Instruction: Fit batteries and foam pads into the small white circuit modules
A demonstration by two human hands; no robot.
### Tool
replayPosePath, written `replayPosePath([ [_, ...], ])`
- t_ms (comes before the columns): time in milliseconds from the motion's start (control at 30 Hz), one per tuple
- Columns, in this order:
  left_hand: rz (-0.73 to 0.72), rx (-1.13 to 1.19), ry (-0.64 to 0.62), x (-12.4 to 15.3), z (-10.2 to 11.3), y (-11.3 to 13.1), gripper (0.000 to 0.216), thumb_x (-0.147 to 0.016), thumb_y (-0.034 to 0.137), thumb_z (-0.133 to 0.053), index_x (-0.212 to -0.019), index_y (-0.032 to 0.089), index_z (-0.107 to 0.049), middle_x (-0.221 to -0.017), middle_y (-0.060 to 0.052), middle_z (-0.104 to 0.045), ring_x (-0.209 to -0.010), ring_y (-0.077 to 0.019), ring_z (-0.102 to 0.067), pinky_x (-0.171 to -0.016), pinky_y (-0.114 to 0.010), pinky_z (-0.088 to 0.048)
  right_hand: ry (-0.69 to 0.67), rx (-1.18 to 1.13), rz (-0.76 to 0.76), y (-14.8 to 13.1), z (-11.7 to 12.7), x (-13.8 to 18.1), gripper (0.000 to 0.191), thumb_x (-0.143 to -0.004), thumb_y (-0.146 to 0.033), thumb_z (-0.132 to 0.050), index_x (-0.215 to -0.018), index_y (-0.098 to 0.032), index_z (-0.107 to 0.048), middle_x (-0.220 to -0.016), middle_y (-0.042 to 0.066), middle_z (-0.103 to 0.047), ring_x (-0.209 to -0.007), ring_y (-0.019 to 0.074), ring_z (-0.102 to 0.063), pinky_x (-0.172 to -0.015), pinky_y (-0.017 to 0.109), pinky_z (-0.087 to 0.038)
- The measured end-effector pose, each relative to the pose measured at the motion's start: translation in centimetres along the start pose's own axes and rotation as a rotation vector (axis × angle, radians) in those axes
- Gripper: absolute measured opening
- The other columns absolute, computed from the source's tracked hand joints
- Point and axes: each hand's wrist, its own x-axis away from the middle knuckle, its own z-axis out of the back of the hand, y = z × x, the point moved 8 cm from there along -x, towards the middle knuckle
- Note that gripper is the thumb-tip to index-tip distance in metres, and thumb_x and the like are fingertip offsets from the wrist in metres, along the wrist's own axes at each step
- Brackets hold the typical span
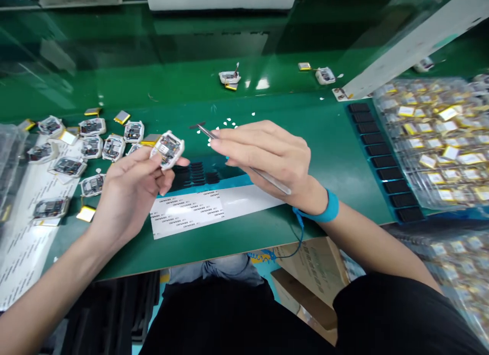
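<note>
My left hand [130,189] is closed round a small white-cased device [167,149] with its circuit board showing, held above the green mat. My right hand [267,156] pinches a pair of metal tweezers [208,133], whose tip carries a small dark strip [196,125] just right of the device. A blue wrist strap [328,207] with a coiled cord sits on my right wrist. Under both hands lies a blue sheet of small black pads [198,172] and a white label strip [198,210].
Several similar white devices [91,146] and gold battery cells lie at the left. Clear trays of yellow-tagged parts [431,141] and a blue strip of black pads [378,161] fill the right. Two more devices [229,78] sit further back. A cardboard box [313,278] stands below the table edge.
</note>
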Motion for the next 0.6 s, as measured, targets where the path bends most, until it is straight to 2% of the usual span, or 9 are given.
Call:
replayPosePath([
  [100, 0.0, -0.017, -0.008, 0.1, 0.0, -0.7, 0.01, -0.086, 0.018, -0.072, -0.077, 0.018, -0.075, -0.076, -0.003, -0.066, -0.06, -0.0099, -0.047, -0.05, -0.024, -0.041, 0.023, 0.015, 0.079, -1.7, 0.6, 0.0, 0.031, -0.098, -0.018, -0.061, -0.127, -0.027, -0.066, -0.129, 0.002, -0.072, -0.104, 0.0158, -0.072, -0.087, 0.031, -0.063],
  [167, -0.04, -0.016, 0.033, 0.3, 0.2, -0.8, 0.01, -0.081, 0.017, -0.076, -0.072, 0.019, -0.072, -0.073, -0.001, -0.063, -0.058, -0.0083, -0.047, -0.048, -0.022, -0.042, -0.036, 0.026, 0.139, -2.8, 0.5, -0.1, 0.03, -0.097, -0.017, -0.062, -0.126, -0.025, -0.066, -0.129, 0.001, -0.071, -0.104, 0.0148, -0.072, -0.088, 0.029, -0.064],
  [233, -0.044, 0.035, 0.076, 0.4, 0.3, -1.0, 0.01, -0.078, 0.017, -0.077, -0.074, 0.019, -0.069, -0.074, 0.001, -0.064, -0.057, -0.0085, -0.054, -0.05, -0.023, -0.049, -0.101, 0.06, 0.215, -4.0, 0.1, 0.0, 0.027, -0.097, -0.017, -0.064, -0.123, -0.022, -0.068, -0.129, 0.001, -0.071, -0.106, 0.0148, -0.072, -0.088, 0.028, -0.064],
  [300, -0.021, 0.109, 0.105, 0.5, 0.5, -1.4, 0.015, -0.078, 0.014, -0.076, -0.073, 0.019, -0.064, -0.073, 0.003, -0.066, -0.062, -0.0104, -0.064, -0.061, -0.026, -0.059, -0.08, 0.101, 0.273, -4.7, 0.0, 0.2, 0.025, -0.095, -0.018, -0.066, -0.119, -0.02, -0.07, -0.127, 0.001, -0.072, -0.103, 0.0154, -0.073, -0.08, 0.027, -0.065],
  [367, 0.009, 0.151, 0.12, 0.5, 0.5, -1.7, 0.019, -0.079, 0.011, -0.074, -0.069, 0.019, -0.06, -0.073, 0.004, -0.066, -0.066, -0.0117, -0.069, -0.072, -0.029, -0.064, -0.034, 0.133, 0.285, -4.9, -0.3, 0.4, 0.023, -0.095, -0.019, -0.067, -0.118, -0.021, -0.071, -0.125, -0.001, -0.073, -0.098, 0.0151, -0.074, -0.07, 0.026, -0.063],
  [433, 0.022, 0.155, 0.131, 0.5, 0.5, -1.9, 0.02, -0.079, 0.009, -0.074, -0.067, 0.018, -0.06, -0.073, 0.004, -0.067, -0.066, -0.012, -0.071, -0.074, -0.031, -0.066, -0.031, 0.154, 0.282, -4.8, -0.8, 0.6, 0.023, -0.095, -0.02, -0.067, -0.117, -0.023, -0.072, -0.124, -0.002, -0.073, -0.095, 0.0144, -0.074, -0.063, 0.026, -0.06],
  [600, 0.04, 0.114, 0.175, 0.6, 0.6, -2.1, 0.022, -0.078, 0.01, -0.074, -0.063, 0.018, -0.059, -0.07, 0.003, -0.063, -0.064, -0.0107, -0.065, -0.068, -0.03, -0.066, -0.086, 0.176, 0.317, -5.4, -1.5, 0.8, 0.021, -0.096, -0.021, -0.065, -0.115, -0.021, -0.073, -0.124, 0.001, -0.074, -0.094, 0.0152, -0.073, -0.065, 0.027, -0.059],
])
